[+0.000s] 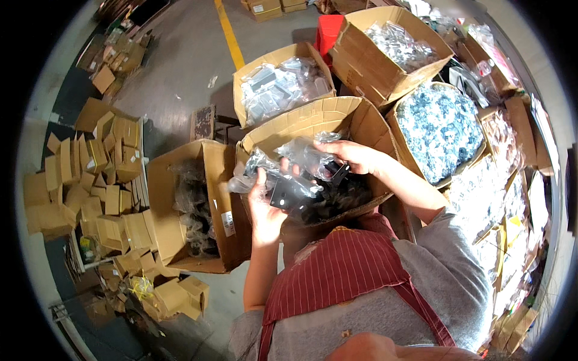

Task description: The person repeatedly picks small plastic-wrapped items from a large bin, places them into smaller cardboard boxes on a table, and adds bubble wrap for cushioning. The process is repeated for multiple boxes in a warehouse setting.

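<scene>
My left hand (267,218) is closed around a flat black part with small holes (285,194), which has crumpled clear plastic (257,163) about it. On the other side, my right hand (356,157) grips a clear plastic bag (299,151); a dark piece (341,174) shows just under its fingers. Both hands are over an open cardboard box (313,115). Inside that box lie several dark parts (337,201), partly hidden by my hands and the plastic. Whether the bag and the black part are joined, I cannot tell.
Left of me stands a box (164,204) of bagged dark parts. Ahead are boxes of grey pieces (271,90) and clear-bagged items (400,48), with a red stool-like object (328,35) behind. A box of blue-white packets (438,129) is at right. Small cartons (111,180) crowd the far left.
</scene>
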Available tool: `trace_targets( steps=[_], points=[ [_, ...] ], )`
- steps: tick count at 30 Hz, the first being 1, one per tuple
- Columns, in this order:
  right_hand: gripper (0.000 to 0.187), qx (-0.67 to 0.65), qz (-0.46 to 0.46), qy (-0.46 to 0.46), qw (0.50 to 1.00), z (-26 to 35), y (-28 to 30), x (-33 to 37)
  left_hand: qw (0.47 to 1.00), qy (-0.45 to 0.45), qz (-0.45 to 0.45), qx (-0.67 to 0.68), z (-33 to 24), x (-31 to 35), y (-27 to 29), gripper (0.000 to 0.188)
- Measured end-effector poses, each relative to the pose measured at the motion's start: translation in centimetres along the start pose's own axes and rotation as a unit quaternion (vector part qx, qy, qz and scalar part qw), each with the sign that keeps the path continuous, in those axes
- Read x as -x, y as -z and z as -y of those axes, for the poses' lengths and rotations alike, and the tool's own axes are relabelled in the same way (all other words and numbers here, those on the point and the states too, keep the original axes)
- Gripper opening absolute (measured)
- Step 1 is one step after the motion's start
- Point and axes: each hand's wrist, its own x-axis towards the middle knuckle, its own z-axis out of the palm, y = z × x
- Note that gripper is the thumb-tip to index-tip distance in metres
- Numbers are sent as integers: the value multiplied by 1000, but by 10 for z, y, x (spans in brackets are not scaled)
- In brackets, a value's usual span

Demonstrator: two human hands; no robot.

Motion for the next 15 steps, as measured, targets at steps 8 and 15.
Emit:
trace_targets(
  steps=[8, 15],
  points=[
    [44, -6, -80, 108, 991, -28, -7, 39, 978, 169, 70, -103, 41, -23, -2, 46],
    [34, 215, -332, 300, 868, -108, -14, 100, 958, 225, 54, -169, 89, -12, -17, 40]
  ],
)
